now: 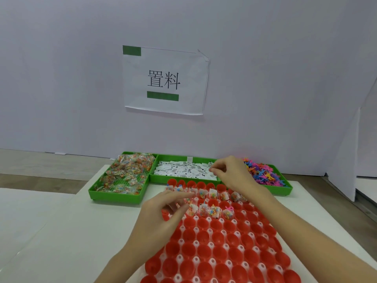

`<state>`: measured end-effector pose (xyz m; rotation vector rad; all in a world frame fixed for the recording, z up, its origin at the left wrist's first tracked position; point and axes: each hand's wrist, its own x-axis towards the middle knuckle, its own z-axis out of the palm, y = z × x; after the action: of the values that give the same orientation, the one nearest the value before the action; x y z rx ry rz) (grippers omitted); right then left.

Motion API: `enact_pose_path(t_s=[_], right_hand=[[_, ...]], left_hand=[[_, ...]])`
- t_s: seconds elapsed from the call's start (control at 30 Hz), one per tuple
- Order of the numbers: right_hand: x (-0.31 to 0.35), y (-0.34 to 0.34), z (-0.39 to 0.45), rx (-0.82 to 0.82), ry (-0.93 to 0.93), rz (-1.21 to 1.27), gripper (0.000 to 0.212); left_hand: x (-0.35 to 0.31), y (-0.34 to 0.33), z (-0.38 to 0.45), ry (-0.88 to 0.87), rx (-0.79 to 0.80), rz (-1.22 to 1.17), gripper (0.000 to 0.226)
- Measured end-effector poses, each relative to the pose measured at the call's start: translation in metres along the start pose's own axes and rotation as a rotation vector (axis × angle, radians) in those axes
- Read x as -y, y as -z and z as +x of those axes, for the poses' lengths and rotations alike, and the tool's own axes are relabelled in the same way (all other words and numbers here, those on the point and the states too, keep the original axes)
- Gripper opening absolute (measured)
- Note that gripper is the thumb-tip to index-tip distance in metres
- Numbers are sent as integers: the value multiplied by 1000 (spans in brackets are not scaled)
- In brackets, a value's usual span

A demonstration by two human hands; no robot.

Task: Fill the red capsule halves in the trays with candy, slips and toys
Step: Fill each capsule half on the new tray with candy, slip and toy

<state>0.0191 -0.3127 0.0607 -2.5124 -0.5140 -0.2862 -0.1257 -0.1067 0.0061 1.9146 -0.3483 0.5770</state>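
A tray of red capsule halves (220, 242) fills the lower middle of the head view. Several halves in its far rows hold clear candy packets (213, 210); one also holds a pink toy (229, 208). My left hand (163, 211) hovers over the tray's left side and pinches a candy packet (188, 201) at its fingertips. My right hand (232, 172) reaches over the green tray of white paper slips (183, 170), fingertips pinched at the slips; whether a slip is held I cannot tell.
A green tray of candy packets (122, 174) stands at the back left. A green tray of colourful plastic toys (265, 172) stands at the back right, partly behind my right hand. A white wall with a paper sign (165, 80) rises just behind.
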Motion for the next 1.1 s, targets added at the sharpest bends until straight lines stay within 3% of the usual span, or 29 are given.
enact_pose_path(t_s=[0.27,0.43,0.53,0.6,0.7,0.8,0.9,1.0,1.1], right_hand=[[-14,-36,62,232,-167,-458,36],[-17,-42,71,238,-196,-489,23],[-23,-42,73,249,-246,-399,31],[-29,-40,71,228,-244,-306,25],[-36,-31,61,125,-213,-138,13],[-36,-15,41,50,-180,8,19],[-31,5,6,8,-149,204,19],[-19,22,-45,-48,-108,388,5],[-8,25,-99,-102,-87,457,13]], left_hand=[[0,7,1,12,-30,9,36],[1,10,3,19,-25,37,38],[3,10,3,34,-15,47,35],[4,9,2,48,-16,52,34],[4,8,2,90,-16,42,31],[1,7,1,169,-24,-34,25],[-7,6,0,266,-31,-180,15],[-16,4,-3,313,1,-266,11],[-24,-1,-6,324,48,-300,10]])
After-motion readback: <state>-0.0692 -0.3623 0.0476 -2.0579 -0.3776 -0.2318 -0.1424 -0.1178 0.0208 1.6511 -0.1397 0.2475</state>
